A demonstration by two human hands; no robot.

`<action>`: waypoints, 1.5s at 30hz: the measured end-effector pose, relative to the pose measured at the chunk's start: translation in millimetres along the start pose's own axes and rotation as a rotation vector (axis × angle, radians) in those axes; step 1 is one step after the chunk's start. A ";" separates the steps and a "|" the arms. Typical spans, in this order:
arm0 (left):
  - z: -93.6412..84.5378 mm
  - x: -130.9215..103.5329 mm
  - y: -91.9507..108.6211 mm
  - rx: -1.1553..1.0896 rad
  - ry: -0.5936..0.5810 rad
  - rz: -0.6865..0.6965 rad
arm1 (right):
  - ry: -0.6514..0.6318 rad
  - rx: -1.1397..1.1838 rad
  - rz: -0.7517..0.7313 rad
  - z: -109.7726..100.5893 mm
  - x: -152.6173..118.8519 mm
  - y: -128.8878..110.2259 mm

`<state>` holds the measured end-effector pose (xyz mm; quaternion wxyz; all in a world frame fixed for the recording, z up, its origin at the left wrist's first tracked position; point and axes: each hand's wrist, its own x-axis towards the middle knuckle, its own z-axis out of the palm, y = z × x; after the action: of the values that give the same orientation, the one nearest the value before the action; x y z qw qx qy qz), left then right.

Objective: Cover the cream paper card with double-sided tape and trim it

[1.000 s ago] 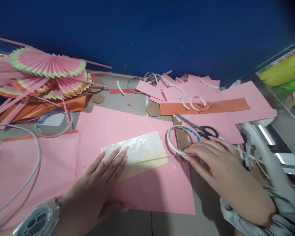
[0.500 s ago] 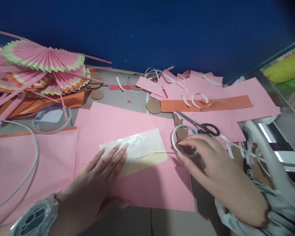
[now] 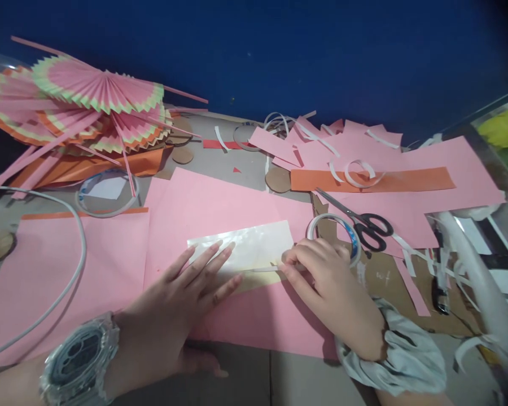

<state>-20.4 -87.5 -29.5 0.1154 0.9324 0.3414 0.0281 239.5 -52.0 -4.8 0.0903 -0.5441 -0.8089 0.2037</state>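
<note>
My left hand (image 3: 195,287) lies flat with fingers spread, pressing on a glossy white and pale yellow sheet (image 3: 254,239). That sheet rests on a large pink paper (image 3: 228,200). At the sheet's right end, my right hand (image 3: 322,270) is closed in a pinch on a narrow white tape strip (image 3: 262,269), which runs left along the yellow part toward my left fingers. Just beyond my right hand stands a tape roll (image 3: 317,221), its lower part hidden by the hand. Black-handled scissors (image 3: 364,221) lie to the right of the roll.
Folded pink paper fans (image 3: 97,93) pile up at the back left. A second tape roll (image 3: 107,194) and a white cable (image 3: 81,248) lie at left. Pink scraps (image 3: 406,152), an orange strip (image 3: 398,179), a brown disc (image 3: 278,179) and a cutter (image 3: 440,282) are around the right side.
My right hand has moved left from the tape roll to the sheet's right end, its fingers now pinched together. My left hand stays flat on the sheet. The whole view has shifted slightly.
</note>
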 end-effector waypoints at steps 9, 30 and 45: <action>-0.8 0.4 0.9 -0.057 -0.068 -0.033 | 0.019 0.070 0.039 2.0 2.5 -6.9; 1.9 -2.5 3.8 0.007 0.003 -0.060 | 0.058 -0.082 0.044 11.6 5.2 -7.7; 1.6 -1.8 1.9 -0.036 0.015 -0.065 | 0.066 -0.113 0.043 12.9 5.7 -6.7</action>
<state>-20.4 -90.3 -30.6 0.1307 0.9184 0.3716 0.0375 226.9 -51.9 -14.0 0.0814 -0.5722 -0.8037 0.1415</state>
